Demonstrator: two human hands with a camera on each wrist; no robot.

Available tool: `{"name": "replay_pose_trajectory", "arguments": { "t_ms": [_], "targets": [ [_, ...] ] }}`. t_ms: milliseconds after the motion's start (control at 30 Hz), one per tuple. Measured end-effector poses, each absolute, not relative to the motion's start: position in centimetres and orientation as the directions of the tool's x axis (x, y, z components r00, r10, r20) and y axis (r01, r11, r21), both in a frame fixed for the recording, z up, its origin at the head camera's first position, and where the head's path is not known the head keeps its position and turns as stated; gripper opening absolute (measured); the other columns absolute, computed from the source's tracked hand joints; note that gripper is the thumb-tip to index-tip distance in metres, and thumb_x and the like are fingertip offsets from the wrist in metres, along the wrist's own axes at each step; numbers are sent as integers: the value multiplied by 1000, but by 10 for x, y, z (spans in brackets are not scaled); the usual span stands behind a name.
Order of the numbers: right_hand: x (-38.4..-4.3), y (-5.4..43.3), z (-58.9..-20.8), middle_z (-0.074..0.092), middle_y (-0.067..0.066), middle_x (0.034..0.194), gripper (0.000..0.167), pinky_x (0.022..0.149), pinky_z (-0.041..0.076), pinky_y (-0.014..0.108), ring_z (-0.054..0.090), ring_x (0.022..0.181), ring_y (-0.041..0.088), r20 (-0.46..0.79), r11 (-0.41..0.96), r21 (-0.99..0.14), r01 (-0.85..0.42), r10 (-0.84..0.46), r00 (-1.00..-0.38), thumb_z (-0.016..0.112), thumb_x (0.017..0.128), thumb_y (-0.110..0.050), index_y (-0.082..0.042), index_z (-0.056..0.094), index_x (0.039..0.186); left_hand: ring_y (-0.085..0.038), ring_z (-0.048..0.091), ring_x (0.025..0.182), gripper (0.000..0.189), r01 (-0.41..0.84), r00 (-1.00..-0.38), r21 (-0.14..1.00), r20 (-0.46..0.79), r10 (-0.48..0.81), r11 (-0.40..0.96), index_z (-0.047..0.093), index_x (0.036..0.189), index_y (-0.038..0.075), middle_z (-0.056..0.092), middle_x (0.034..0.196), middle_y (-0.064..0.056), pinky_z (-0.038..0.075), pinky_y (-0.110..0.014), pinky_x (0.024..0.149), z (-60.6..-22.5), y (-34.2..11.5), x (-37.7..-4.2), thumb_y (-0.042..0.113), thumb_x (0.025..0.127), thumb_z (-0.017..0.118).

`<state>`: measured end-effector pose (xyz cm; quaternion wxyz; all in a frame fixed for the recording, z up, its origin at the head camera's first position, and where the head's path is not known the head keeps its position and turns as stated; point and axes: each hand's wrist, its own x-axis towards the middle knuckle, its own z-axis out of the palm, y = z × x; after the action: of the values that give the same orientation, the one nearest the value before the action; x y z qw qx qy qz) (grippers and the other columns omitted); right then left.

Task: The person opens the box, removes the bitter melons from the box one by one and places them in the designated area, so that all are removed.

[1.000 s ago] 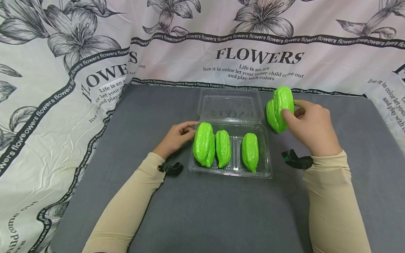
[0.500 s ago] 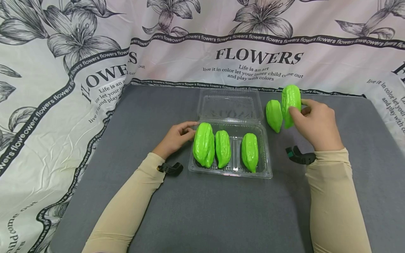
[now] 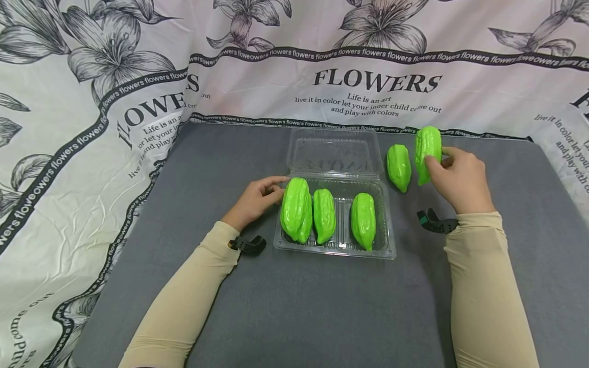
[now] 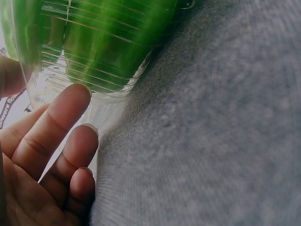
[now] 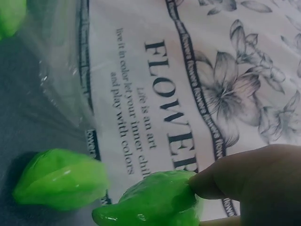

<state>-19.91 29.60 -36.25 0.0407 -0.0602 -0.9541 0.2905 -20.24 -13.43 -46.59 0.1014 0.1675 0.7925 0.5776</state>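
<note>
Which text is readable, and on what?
"FLOWERS": white cloth, partly repeated at sides
"Life is an art": same cloth
"live it in color let your inner child come out and play with colors": same, "come" creased
"flowers", repeated: its black band
Clear lid: faint marks, unreadable

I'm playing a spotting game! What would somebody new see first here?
Probably the bright green ridged pieces in the open clear box on the gray table. Another piece stands out in the right hand, and one more lies beside the box. Behind everything is a white cloth with big dark flowers.
</note>
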Motion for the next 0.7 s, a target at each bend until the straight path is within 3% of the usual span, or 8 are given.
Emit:
{"name": "replay_pose_trajectory", "arguments": {
  "t_ms": [433,700],
  "targets": [
    [-209,308,-385,67,36,115,71,63,47,40,65,92,44,9,828,-549,110,138,-990,42,108,-46,13,52,147,-18,65,84,43,151,-923,948,34,383,279,59,149,5,72,98,-10,52,-31,77,-466,-135,-203,17,108,62],
    [-212,314,-399,63,40,122,74,82,51,61,63,104,50,-39,825,-548,138,140,-989,41,109,-47,15,47,149,-18,64,84,43,153,-921,949,37,387,274,59,149,5,72,98,-9,50,-30,76,-467,-135,-203,17,108,62]
  ]
}}
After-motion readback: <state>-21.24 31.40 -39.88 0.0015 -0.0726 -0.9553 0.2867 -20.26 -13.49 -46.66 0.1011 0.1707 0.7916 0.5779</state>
